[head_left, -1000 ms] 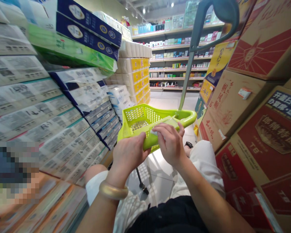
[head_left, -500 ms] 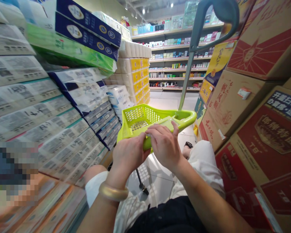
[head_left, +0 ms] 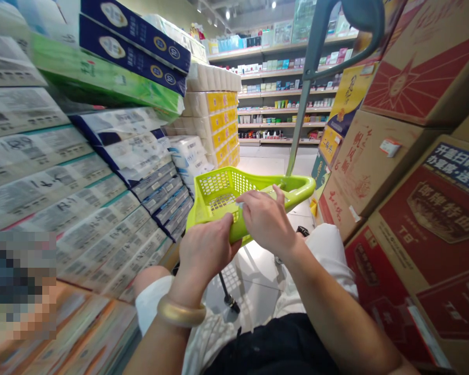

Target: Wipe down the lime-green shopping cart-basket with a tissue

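A lime-green shopping basket (head_left: 219, 182) with perforated walls sits in front of my knees, tilted in view, with a grey pole and handle (head_left: 301, 104) rising behind it. My left hand (head_left: 205, 247), a gold bangle at its wrist, is closed around the near rim. Over that same rim lies my right hand (head_left: 266, 217), its thumb and fingers bent together. Something small and pale shows at those fingertips, too little of it to name. A flat pale panel on the basket's rim is partly covered by this hand.
Stacked tissue packs (head_left: 86, 177) line the left side, with dark-blue packs (head_left: 133, 47) jutting out above. Cardboard cartons (head_left: 359, 161) wall the right. Shelves of small goods (head_left: 281, 88) stand across the back. A castor (head_left: 231, 303) rests on the tiled floor.
My right hand has shifted slightly, its fingers lifting and bending, and a small pale thing now shows at its fingertips. My left hand keeps its hold. The whole view has shifted a little.
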The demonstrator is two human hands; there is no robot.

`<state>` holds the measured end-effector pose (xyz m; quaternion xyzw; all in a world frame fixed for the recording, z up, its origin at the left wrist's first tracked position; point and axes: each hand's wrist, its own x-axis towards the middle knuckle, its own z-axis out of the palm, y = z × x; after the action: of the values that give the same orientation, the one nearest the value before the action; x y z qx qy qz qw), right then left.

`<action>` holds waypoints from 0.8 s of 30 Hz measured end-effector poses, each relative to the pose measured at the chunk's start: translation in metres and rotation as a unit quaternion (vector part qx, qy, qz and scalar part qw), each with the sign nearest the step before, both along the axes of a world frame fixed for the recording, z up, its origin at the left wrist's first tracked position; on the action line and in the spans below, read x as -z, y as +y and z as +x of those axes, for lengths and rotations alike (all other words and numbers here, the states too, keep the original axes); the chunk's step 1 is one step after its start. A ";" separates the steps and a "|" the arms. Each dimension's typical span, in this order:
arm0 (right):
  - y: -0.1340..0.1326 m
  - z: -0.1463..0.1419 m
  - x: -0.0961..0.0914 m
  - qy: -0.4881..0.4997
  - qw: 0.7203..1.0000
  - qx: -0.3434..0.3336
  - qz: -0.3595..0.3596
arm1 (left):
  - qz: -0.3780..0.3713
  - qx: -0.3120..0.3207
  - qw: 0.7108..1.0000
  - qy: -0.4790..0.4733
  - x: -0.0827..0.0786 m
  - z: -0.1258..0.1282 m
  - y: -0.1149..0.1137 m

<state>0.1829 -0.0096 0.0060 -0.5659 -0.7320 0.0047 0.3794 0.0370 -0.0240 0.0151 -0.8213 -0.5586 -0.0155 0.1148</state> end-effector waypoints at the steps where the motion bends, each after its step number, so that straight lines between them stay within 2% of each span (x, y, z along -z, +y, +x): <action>1: 0.000 0.001 0.000 0.006 1.000 -0.003 -0.002 | 0.002 -0.002 1.000 0.001 0.000 -0.001 0.000; 3: 0.003 0.013 0.001 0.022 1.000 0.015 0.003 | 0.004 -0.003 1.000 0.004 0.001 -0.002 0.000; 7: 0.016 0.048 0.009 0.047 0.993 0.105 0.018 | 0.006 -0.003 1.000 0.004 0.000 -0.001 -0.001; 10: 0.019 0.057 0.014 0.062 0.987 0.147 0.026 | 0.005 -0.007 1.000 0.001 -0.001 0.000 -0.001; 13: 0.010 0.041 0.017 0.061 0.987 0.139 0.060 | -0.001 -0.011 1.000 0.000 -0.001 0.000 -0.001; 18: -0.012 0.007 0.018 0.058 0.993 0.050 0.086 | -0.009 -0.009 1.000 -0.008 0.002 -0.003 0.000; 21: -0.011 0.016 0.021 0.067 0.993 0.053 0.087 | -0.006 -0.004 1.000 0.002 0.002 -0.004 0.000; 24: -0.001 0.042 0.026 0.094 0.987 0.100 0.083 | -0.004 -0.001 1.000 0.008 0.000 -0.004 0.000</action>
<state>0.2248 -0.0104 -0.0199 -0.5998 -0.6305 -0.0411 0.4910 0.0334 -0.0245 0.0155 -0.8211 -0.5588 -0.0068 0.1157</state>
